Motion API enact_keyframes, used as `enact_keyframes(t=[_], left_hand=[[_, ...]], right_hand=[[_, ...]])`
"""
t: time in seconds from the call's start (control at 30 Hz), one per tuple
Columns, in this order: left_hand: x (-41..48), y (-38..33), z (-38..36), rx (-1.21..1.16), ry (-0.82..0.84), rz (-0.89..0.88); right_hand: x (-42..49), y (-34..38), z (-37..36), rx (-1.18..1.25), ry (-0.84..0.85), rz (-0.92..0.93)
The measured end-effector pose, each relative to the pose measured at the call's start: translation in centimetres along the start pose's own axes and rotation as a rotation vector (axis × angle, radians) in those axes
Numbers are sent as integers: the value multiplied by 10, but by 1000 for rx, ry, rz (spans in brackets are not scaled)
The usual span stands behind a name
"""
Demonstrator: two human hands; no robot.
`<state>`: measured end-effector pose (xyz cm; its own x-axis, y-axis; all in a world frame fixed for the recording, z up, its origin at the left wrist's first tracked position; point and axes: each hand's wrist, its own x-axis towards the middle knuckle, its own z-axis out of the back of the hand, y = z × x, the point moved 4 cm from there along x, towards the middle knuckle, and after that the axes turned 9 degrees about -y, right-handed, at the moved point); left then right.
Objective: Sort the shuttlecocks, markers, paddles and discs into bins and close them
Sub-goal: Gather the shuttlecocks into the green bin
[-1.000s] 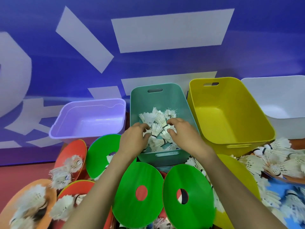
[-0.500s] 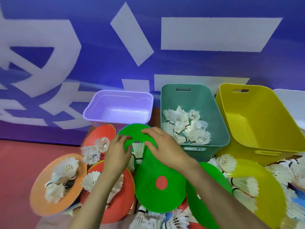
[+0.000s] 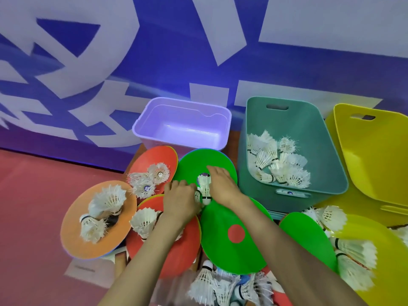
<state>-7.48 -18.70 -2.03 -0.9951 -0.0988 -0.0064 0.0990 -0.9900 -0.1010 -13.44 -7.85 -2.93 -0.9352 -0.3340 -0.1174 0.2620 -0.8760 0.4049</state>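
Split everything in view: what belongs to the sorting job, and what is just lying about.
Job: teal bin holding shuttlecocks; lilac bin; yellow bin; green disc; red disc; orange disc; loose shuttlecocks.
Just there: blue banner wall; red floor.

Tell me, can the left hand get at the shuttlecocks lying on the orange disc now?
Probably yes. The shuttlecocks lie uncovered on the orange disc, just left of the left hand, with nothing over them. Whether that hand already holds something I cannot tell.
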Motion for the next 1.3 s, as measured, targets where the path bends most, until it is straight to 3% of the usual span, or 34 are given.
enact_keyframes(t=[0.1,0.3,0.63,0.73,0.87,1.0,1.17,1.3], left_hand=[[10,-1,-3,22,57,2],[25,6,-2,-153,133,30],[29,-9,-7,13,350,64],[31,-16,-11,-14,361,98],[34,-29,-2,-86,265,79],[43,-36,28,-211,-10,75],[52,-62,86,-501,-375,33],[62,-99,109,-686,-486,-17]], right_hand=[[2,-7,-4,-3,-15,-50],[-14,-14,0,-2,-136,-15],[-44,10,64,96,-673,218],[-51,11,89,172,-755,243],[-56,-3,119,235,-853,196],[-60,-33,145,204,-914,109],[-62,-81,168,137,-855,-69],[-61,-112,182,52,-740,-176]])
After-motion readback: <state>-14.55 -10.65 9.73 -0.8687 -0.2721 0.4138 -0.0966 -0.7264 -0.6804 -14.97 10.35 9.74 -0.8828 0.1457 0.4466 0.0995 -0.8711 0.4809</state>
